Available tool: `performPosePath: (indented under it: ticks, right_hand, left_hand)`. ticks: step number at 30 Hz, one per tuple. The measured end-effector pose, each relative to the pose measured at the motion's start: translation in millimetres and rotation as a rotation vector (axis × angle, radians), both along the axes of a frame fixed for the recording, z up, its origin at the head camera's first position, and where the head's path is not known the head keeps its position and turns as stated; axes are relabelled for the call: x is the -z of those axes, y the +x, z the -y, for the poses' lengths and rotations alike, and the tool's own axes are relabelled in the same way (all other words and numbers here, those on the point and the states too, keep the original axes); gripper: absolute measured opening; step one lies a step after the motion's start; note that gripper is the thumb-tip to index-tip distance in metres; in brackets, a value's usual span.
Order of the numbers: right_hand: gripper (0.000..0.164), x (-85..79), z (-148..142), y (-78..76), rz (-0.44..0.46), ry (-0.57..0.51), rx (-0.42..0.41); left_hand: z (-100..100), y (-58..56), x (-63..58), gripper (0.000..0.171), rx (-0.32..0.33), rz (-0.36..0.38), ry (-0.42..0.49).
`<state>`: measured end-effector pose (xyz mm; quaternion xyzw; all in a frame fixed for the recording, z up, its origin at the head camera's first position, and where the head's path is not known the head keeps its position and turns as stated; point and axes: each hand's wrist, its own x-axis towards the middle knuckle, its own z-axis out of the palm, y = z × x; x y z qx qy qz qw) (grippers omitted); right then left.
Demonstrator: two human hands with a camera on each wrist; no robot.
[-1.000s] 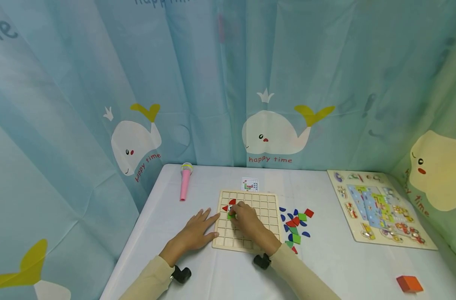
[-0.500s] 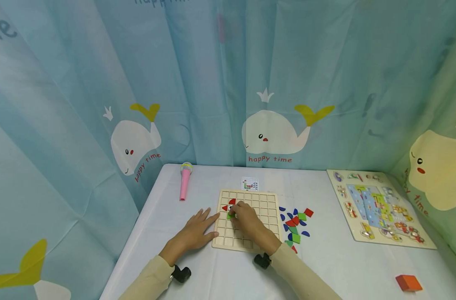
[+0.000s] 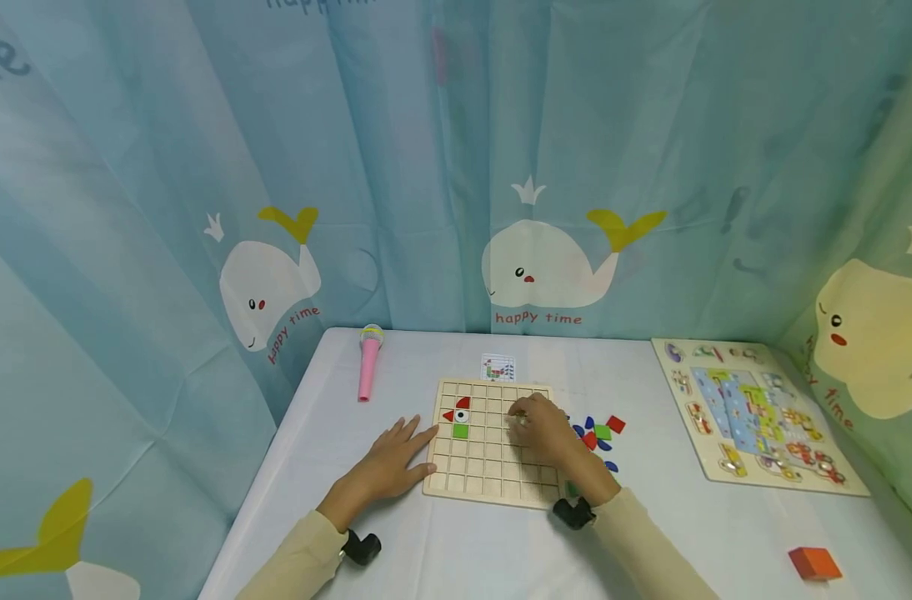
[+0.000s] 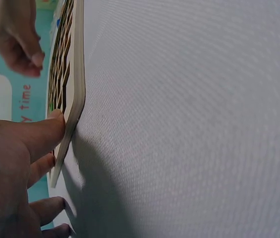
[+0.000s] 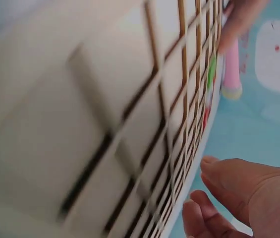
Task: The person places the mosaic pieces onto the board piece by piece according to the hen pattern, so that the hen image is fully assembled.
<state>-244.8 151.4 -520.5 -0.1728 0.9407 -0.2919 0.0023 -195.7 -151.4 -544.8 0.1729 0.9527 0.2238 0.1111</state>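
Note:
A wooden grid board (image 3: 456,483) lies on the table. At its upper left sit a red quarter-round piece (image 3: 463,402), a small red triangle (image 3: 448,416), a white eye tile (image 3: 462,416) and a green square (image 3: 460,431). My left hand (image 3: 387,463) is spread at the board's left side; in the left wrist view its thumb (image 4: 48,131) touches the edge. Over the right part of the grid hovers my right hand (image 3: 544,430), fingers loosely bent. Nothing shows between its thumb (image 5: 229,174) and fingers in the right wrist view.
Several loose pieces, including a red square (image 3: 616,424), lie right of the board, partly behind the right hand. A pattern card (image 3: 498,367) sits behind it. Also present are a pink toy microphone (image 3: 368,367), a picture puzzle board (image 3: 714,462) and an orange block (image 3: 814,564).
My right hand has left the green square and eye tile and moved right across the board, uncovering them. The left hand has stayed in place.

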Motion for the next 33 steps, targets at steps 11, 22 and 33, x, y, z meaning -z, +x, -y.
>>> performPosePath:
  ticks: [11,22,33]
  right_hand:
    - [0.039,-6.1,-84.9,6.3,0.218,0.066,0.194]
    - [0.027,-3.9,-122.6,1.2,0.281,0.076,0.257]
    - [0.023,5.1,-118.7,-10.3,0.269,0.080,0.304]
  left_hand:
    - [0.6,0.9,3.6,0.065,-0.008,-0.008,-0.007]
    - [1.1,0.2,6.0,0.065,-0.008,-0.008,-0.005]
    - [-0.3,-1.2,4.5,0.066,-0.010,-0.004,-0.008]
